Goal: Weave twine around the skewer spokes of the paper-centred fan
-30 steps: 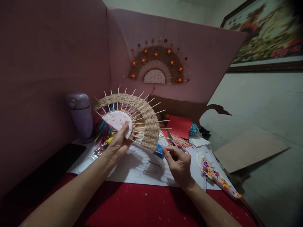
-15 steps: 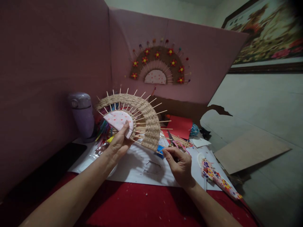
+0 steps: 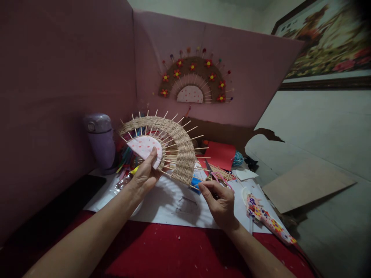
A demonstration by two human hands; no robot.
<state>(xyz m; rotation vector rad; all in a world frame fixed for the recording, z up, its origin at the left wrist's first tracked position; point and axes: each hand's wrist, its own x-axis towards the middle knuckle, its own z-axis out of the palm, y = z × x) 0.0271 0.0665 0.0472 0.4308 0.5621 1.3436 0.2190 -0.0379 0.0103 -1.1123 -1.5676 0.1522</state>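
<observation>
My left hand (image 3: 147, 172) grips a half-round woven fan (image 3: 185, 154), thumb on its spotted white centre (image 3: 146, 144) and fingers behind it. Beige twine forms a wide band across thin wooden sticks that radiate out past the rim. At the fan's lower right corner, my right hand (image 3: 218, 200) is closed in a pinch, thumb and forefinger at the tip of the lowest stick (image 3: 194, 187). The other fingers are curled in. Scissors (image 3: 211, 173) with pink handles lie behind the right hand, beside a pile of loose sticks (image 3: 224, 170).
A purple bottle (image 3: 101, 143) stands at left near a black slab (image 3: 84, 189). A flower-patterned glue gun (image 3: 266, 218) lies at right on the white sheet (image 3: 162, 214). Red paper (image 3: 222, 154) and blue yarn (image 3: 238, 158) lie behind. A finished flowered fan (image 3: 193, 79) hangs on the pink panel.
The woven fan has shifted very slightly, its right edge moving a little left and down. Both hands keep their hold and have hardly moved.
</observation>
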